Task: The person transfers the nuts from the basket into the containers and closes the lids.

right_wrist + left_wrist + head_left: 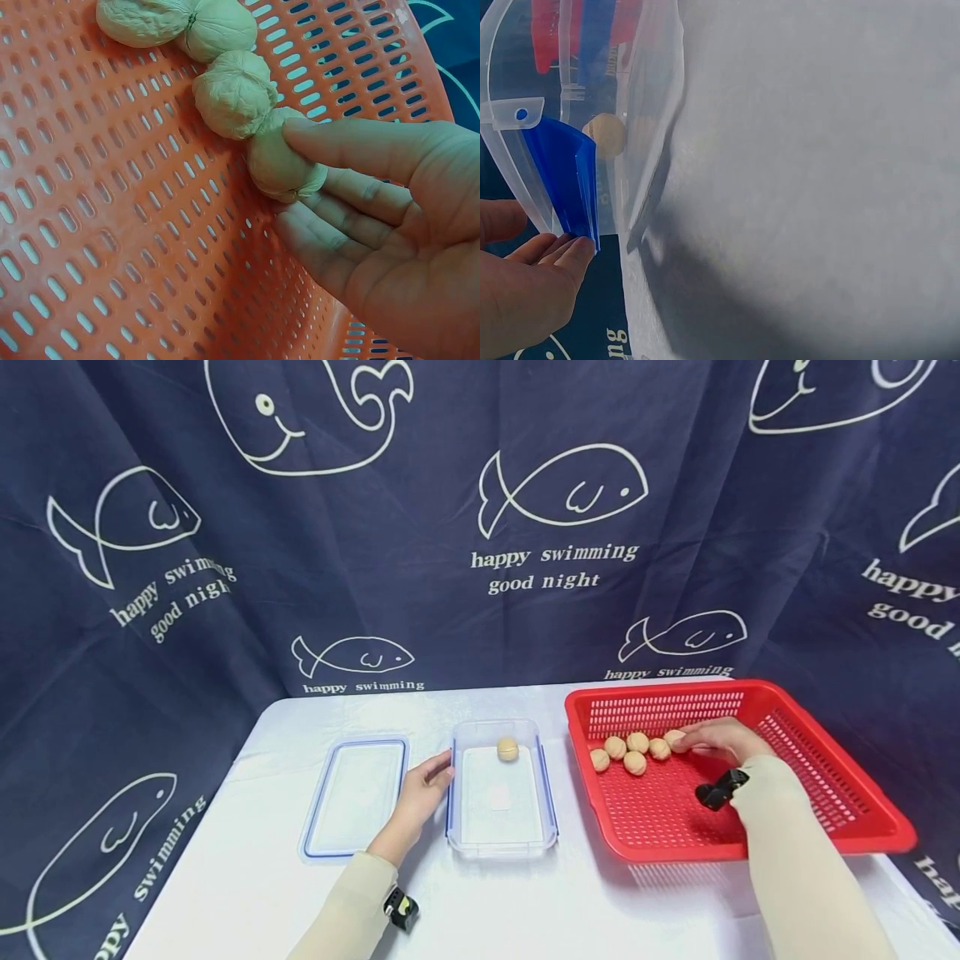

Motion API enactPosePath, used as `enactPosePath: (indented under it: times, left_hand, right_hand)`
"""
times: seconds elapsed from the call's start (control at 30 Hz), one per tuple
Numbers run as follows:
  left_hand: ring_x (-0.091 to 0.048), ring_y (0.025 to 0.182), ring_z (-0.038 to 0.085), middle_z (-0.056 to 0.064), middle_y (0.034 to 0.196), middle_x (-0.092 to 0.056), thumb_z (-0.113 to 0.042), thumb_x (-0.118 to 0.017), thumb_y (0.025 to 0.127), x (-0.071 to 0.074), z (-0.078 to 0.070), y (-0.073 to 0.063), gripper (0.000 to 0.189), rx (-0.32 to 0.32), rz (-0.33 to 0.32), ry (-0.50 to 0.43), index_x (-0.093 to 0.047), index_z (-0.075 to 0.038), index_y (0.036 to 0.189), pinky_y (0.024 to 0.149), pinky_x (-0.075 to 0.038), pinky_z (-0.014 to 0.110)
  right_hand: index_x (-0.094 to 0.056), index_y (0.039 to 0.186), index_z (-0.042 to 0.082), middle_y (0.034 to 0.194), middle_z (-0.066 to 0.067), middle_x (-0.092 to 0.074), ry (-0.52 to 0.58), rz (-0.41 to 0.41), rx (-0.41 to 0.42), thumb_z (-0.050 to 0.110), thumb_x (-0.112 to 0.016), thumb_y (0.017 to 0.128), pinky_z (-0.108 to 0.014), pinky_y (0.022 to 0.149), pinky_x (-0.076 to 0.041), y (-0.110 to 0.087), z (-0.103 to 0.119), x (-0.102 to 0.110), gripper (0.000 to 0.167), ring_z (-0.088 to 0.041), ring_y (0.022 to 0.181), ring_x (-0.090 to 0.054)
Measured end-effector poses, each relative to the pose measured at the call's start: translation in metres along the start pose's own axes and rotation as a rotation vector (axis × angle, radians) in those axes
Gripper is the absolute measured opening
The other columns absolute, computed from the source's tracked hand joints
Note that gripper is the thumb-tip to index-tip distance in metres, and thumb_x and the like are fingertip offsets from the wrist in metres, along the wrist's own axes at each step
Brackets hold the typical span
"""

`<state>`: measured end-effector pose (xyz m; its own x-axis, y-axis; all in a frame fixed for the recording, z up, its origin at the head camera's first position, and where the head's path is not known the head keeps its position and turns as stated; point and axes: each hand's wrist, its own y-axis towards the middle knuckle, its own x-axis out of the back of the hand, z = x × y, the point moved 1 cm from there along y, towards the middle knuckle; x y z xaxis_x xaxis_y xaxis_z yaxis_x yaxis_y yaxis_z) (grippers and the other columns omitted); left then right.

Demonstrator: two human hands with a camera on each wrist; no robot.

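My right hand [723,742] reaches into a red plastic basket [675,853] and pinches a walnut [279,166] between thumb and fingers. That walnut touches another walnut [236,94] in a row against the basket's wall. Several walnuts [635,763] lie at the basket's far left. A clear rectangular food container [498,850] stands open at the middle of the table, with one walnut [507,748] near its far end. At the container's left side is my left hand [420,793], fingertips touching the hanging blue latch [566,176], thumb near the rim.
A clear lid with a blue seal [356,857] lies flat on the white table [555,910], left of the container. Behind the table hangs a dark blue curtain [450,602] printed with white fish. The basket's raised walls surround my right hand.
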<state>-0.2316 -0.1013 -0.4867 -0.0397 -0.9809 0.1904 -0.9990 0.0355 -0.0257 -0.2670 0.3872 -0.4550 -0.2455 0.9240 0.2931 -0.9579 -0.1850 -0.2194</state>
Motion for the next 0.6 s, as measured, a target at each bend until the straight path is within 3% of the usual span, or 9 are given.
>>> enactPosePath:
  times: [0.1, 0.2, 0.43, 0.6]
  left_hand:
    - [-0.052, 0.123, 0.037, 0.026, 0.134, -0.052, -0.004, -0.054, 0.096, -0.0002, 0.0007, 0.0004, 0.039, -0.002, 0.003, -0.009, -0.05, 0.008, 0.133, 0.103, -0.046, 0.039]
    - [-0.052, 0.123, 0.038, 0.028, 0.133, -0.052, -0.002, -0.053, 0.096, -0.0008, 0.0011, 0.0014, 0.039, -0.003, 0.009, -0.011, -0.049, 0.01, 0.133, 0.103, -0.046, 0.04]
    - [-0.053, 0.122, 0.037, 0.027, 0.133, -0.053, -0.003, -0.054, 0.097, -0.0019, 0.0008, 0.0016, 0.038, -0.01, 0.002, 0.001, -0.049, 0.009, 0.133, 0.102, -0.047, 0.038]
    - [-0.052, 0.123, 0.037, 0.026, 0.134, -0.053, -0.004, -0.054, 0.097, -0.0017, -0.0013, -0.0005, 0.039, -0.011, -0.004, -0.015, -0.05, 0.008, 0.133, 0.103, -0.045, 0.04]
  right_hand:
    - [-0.052, 0.12, -0.021, 0.107, -0.008, -0.071, -0.029, 0.024, 0.076, 0.008, -0.053, 0.097, -0.021, 0.086, -0.054, -0.001, 0.0004, -0.0005, 0.037, -0.01, 0.096, -0.068]
    - [-0.053, 0.119, -0.021, 0.108, -0.01, -0.071, -0.052, 0.029, 0.091, 0.008, -0.051, 0.098, -0.021, 0.086, -0.054, -0.0018, 0.0011, 0.0, 0.036, -0.01, 0.097, -0.068]
    - [-0.053, 0.124, -0.016, 0.1, -0.003, -0.074, 0.023, -0.002, -0.09, 0.013, -0.058, 0.096, -0.025, 0.087, -0.055, 0.0015, 0.0055, 0.0023, 0.041, -0.013, 0.094, -0.069]
    - [-0.052, 0.125, -0.015, 0.099, -0.002, -0.074, 0.013, -0.011, -0.072, 0.015, -0.056, 0.096, -0.027, 0.087, -0.055, -0.0001, 0.0095, 0.0045, 0.042, -0.013, 0.093, -0.069]
